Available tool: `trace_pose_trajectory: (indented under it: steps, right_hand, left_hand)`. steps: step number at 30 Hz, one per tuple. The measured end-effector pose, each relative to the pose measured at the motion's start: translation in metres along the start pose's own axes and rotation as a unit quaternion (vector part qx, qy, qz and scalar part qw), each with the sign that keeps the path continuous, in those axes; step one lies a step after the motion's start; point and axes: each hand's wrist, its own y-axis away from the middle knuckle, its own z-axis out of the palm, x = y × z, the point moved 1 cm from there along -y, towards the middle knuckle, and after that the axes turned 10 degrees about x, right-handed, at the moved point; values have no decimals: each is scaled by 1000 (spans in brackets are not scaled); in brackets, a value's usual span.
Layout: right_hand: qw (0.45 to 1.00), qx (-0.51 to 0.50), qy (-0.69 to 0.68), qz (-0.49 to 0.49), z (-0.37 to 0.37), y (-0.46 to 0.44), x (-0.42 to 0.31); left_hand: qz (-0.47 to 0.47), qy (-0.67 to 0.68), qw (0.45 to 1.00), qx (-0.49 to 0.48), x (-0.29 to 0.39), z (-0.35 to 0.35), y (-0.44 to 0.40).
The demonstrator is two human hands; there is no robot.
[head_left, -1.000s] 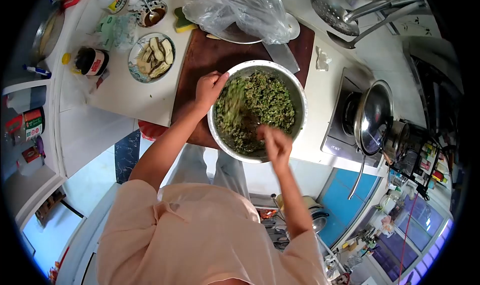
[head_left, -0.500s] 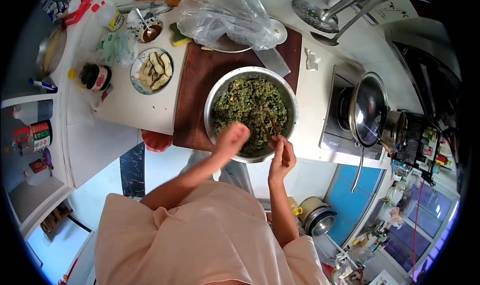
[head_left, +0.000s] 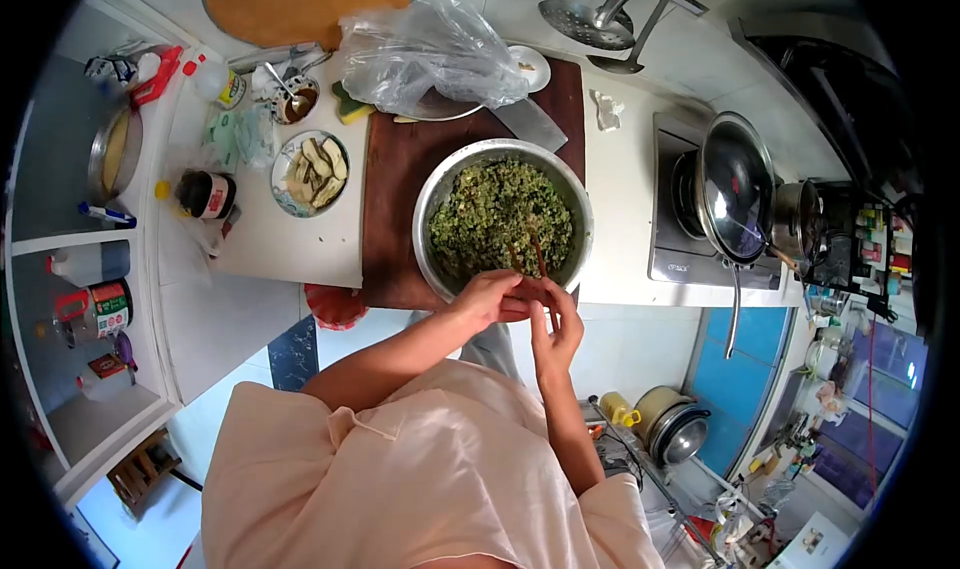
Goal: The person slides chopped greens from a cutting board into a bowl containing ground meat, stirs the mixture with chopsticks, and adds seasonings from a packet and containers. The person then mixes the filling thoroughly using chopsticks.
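A large steel mixing bowl [head_left: 583, 214] holds a chopped green filling [head_left: 495, 214]. Dark wooden chopsticks [head_left: 538, 251] dip into the filling, their tips resting in it. At the near rim my right hand [head_left: 558, 334] grips the chopsticks between thumb and fingers. My left hand [head_left: 490, 299] meets it there, its fingers closed around the chopsticks' lower part, though fingers partly hide the hold. Under the bowl lies a dark wooden cutting board [head_left: 390, 209]. Behind the bowl a cleaver blade [head_left: 532, 124] lies flat on the board.
A plate of sliced pieces [head_left: 310, 174] and a small sauce bowl with a spoon [head_left: 297, 101] stand left. Crumpled plastic bags [head_left: 430, 59] lie at the back. To the right a wok [head_left: 735, 184] sits on the cooktop [head_left: 670, 264], its handle jutting past the counter edge.
My left hand has come down and right from over the filling to meet my right hand at the chopsticks. The camera view has shifted slightly.
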Motion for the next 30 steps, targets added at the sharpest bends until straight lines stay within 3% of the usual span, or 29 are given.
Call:
trace_pose_trajectory:
  steps: [3, 6, 7, 10, 14, 18, 21, 24, 25, 28, 30]
  right_hand:
    - [997, 0, -48, 55, -7, 0, -10]
    - [995, 3, -71, 70, -15, -4, -8]
    - [994, 3, -78, 75, -18, -4, -9]
    - [990, -26, -113, 79, -25, -3, -3]
    - [981, -33, -140, 131, -16, -8, 23]
    - [982, -21, -137, 130, -3, -26, 45]
    - [982, -23, -140, 128, 3, -33, 58]
    - [980, -16, -142, 135, 6, -38, 63]
    - [980, -14, -144, 139, 7, -39, 62]
    - [978, -10, -144, 151, 9, -43, 56]
    - [977, -5, -139, 160, 5, -45, 50]
  left_hand:
    - [-42, -26, 999, 17, 13, -14, 6]
    - [-31, -104, 985, 137, 21, -27, 6]
    - [-12, -82, 995, 63, 29, -39, 7]
    - [14, -97, 991, 88, 53, -59, 16]
    - [80, -323, 936, 116, 72, -66, 17]
    - [106, -413, 888, 174, 79, -72, 27]
    - [328, -642, 675, 159, 75, -74, 64]
    - [410, -660, 597, 198, 68, -53, 89]
    - [357, -680, 605, 211, 64, -42, 90]
    - [357, -719, 570, 175, 48, -41, 64]
    - [329, -738, 553, 204, 51, -39, 55]
